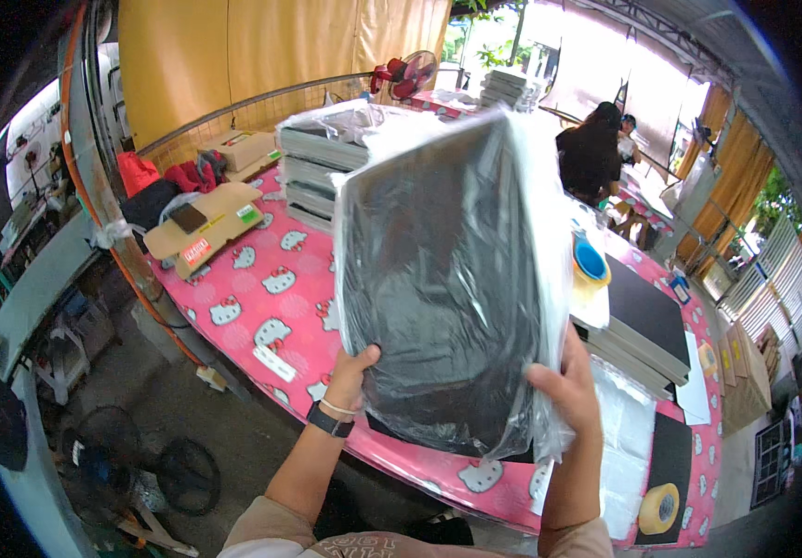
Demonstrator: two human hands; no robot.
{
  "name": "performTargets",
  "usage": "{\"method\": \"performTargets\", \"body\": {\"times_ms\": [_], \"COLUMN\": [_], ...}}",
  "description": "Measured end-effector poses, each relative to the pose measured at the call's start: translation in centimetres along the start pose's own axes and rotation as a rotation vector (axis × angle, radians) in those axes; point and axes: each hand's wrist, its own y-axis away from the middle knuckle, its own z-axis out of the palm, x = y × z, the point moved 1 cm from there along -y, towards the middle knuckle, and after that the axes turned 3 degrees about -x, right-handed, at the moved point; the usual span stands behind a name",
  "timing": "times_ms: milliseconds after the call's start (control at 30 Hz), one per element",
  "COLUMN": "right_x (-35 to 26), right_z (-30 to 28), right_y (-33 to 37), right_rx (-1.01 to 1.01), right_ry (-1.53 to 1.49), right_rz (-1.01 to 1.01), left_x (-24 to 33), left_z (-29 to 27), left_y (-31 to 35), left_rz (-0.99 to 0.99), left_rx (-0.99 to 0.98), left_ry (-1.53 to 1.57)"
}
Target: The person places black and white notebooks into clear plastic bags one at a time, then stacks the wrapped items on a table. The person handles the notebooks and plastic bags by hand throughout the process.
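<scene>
Raised over the table is a black rectangular panel (443,270) in a loose clear plastic bag, tilted with its far end up. My left hand (352,379) grips its near left edge, thumb on the front. On the near right side, my right hand (564,379) holds the panel and the crumpled plastic, its thumb also in front. The fingers of both hands are partly hidden behind it. To the right lie flat clear plastic bags (626,418), with a roll of tape (658,508) on a black sheet close by.
A pink patterned cloth (245,321) covers the table. Bagged panels (306,177) are stacked behind at left, near flattened cardboard (210,232) bearing a phone (188,219). Black panels (638,302) and a blue-and-yellow round item (590,264) are at right. A person in black (590,153) is farther off.
</scene>
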Motion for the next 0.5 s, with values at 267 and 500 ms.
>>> {"method": "performTargets", "body": {"times_ms": [267, 500], "right_x": [7.3, 1.8], "right_z": [16.7, 17.8], "right_y": [-9.6, -26.6], "right_rx": [0.419, 0.602], "right_ry": [-0.438, -0.319], "right_rz": [-0.124, -0.451], "left_x": [12.8, 23.6], "left_z": [-1.1, 0.6], "left_y": [-12.1, -22.6], "left_rz": [0.204, 0.697], "left_rx": [-0.026, 0.021], "left_ry": [0.168, -0.353]}}
